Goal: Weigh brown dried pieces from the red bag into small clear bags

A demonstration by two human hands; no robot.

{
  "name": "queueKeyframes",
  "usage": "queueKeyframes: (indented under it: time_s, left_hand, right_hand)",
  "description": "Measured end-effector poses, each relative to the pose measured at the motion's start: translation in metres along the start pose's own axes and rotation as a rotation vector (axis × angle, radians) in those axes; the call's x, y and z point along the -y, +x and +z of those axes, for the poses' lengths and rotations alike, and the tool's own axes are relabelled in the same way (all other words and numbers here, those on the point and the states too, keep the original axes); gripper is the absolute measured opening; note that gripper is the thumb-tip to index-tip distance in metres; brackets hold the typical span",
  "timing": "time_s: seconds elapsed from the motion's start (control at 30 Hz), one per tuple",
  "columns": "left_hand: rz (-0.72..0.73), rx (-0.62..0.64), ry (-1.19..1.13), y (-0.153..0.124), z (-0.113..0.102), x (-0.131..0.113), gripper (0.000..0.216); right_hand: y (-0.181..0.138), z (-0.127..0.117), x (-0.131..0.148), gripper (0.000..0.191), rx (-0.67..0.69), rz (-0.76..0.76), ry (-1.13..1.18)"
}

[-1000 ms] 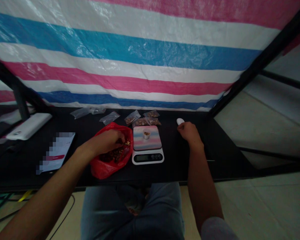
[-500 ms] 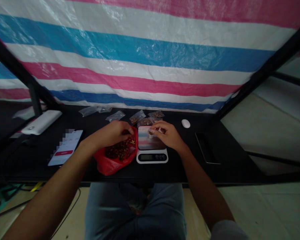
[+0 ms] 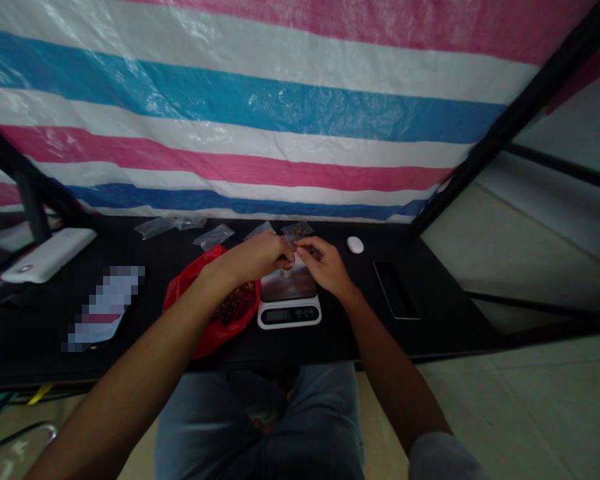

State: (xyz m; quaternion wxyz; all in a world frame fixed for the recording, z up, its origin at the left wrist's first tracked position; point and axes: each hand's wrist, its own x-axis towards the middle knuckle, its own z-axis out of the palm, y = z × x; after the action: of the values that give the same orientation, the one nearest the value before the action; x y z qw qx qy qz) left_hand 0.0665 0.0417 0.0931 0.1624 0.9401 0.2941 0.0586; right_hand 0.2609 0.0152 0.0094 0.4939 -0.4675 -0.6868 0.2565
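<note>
My left hand (image 3: pixel 274 255) reaches across to the scale with its fingers pinched; what they hold is hidden. My right hand (image 3: pixel 324 264) is closed beside it, fingertips at a small pale plastic bag (image 3: pixel 284 273) above the scale plate. Most of that bag is behind my fingers. Beneath both hands sits the digital scale (image 3: pixel 290 313), white with a metal plate; its reading is too dim to make out. Left of it, an open red plastic bag (image 3: pixel 180 283) holds many small dark brown and yellowish pieces, partly covered by my left forearm.
Small clear bags (image 3: pixel 214 236) lie along the back of the black table, one filled bag (image 3: pixel 298 230) behind the scale. A white mouse-shaped object (image 3: pixel 355 245) and a dark phone (image 3: pixel 396 290) lie right. A lit phone (image 3: pixel 105 307) and white device (image 3: pixel 50 255) lie left.
My left hand has moved from inside the red bag rightward to the scale, meeting my right hand. The whole view has shifted, so the table things appear farther left.
</note>
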Motion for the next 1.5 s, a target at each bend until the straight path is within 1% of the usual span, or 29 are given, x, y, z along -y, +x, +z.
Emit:
queueKeyframes:
  time_s: [0.2,0.33,0.5,0.67,0.73,0.8,0.87,0.9,0.93,1.03,1.07,1.13,1.23,1.3,1.37,1.43,1.5]
  left_hand:
    - [-0.01,0.031,-0.06,0.004,0.001,0.0,0.019]
    - [-0.014,-0.035,-0.129,0.003,0.001,-0.002,0.016]
    - [0.049,-0.132,-0.212,-0.001,0.004,0.002,0.025]
    - [-0.025,-0.177,-0.317,-0.015,0.001,0.005,0.03]
    - [-0.038,-0.198,-0.335,-0.022,-0.001,0.01,0.031]
    - [-0.037,-0.213,-0.305,-0.028,-0.003,0.018,0.032]
    - [-0.056,-0.194,-0.204,-0.035,-0.004,0.029,0.033]
    - [-0.078,-0.159,-0.133,-0.038,-0.005,0.034,0.034]
    - [-0.112,-0.11,-0.057,-0.041,-0.005,0.038,0.037]
    - [-0.243,0.05,0.146,-0.049,-0.005,0.049,0.055]
    - [-0.281,0.08,0.186,-0.051,-0.005,0.051,0.056]
    - [-0.306,0.084,0.213,-0.056,-0.008,0.055,0.047]
    - [-0.253,-0.009,0.128,-0.064,-0.017,0.059,0.036]
    - [-0.236,-0.118,0.038,-0.07,-0.024,0.062,0.034]
    - [-0.25,-0.219,-0.024,-0.076,-0.029,0.065,0.033]
    - [-0.267,-0.283,-0.044,-0.081,-0.03,0.07,0.033]
    - [-0.269,-0.334,-0.01,-0.086,-0.025,0.072,0.034]
  right_hand:
    - [-0.001,0.0,0.001,0.019,-0.025,-0.003,0.019]
    - [-0.001,-0.002,0.001,0.019,-0.039,0.013,0.026]
    - [-0.001,-0.003,0.004,0.02,-0.047,0.027,0.032]
    - [-0.002,-0.003,0.005,0.021,-0.052,0.028,0.04]
    - [-0.002,-0.002,0.004,0.021,-0.05,0.016,0.05]
    - [-0.002,-0.002,0.003,0.021,-0.05,0.006,0.057]
    - [-0.002,-0.002,0.001,0.02,-0.052,0.01,0.054]
    - [-0.002,-0.001,0.001,0.02,-0.053,0.016,0.051]
    - [-0.002,-0.001,0.001,0.02,-0.053,0.021,0.048]
    - [-0.002,-0.001,0.001,0.02,-0.049,0.024,0.04]
    - [-0.002,-0.001,0.001,0.02,-0.048,0.022,0.038]
    - [-0.002,0.0,0.0,0.02,-0.046,0.018,0.034]
    - [-0.002,0.0,0.0,0.022,-0.046,0.02,0.038]
    - [-0.002,0.0,0.0,0.022,-0.047,0.023,0.034]
    - [-0.002,0.0,0.0,0.022,-0.046,0.025,0.027]
    - [-0.002,0.001,0.0,0.022,-0.041,0.03,0.023]
    - [-0.002,0.001,0.001,0.023,-0.034,0.037,0.023]
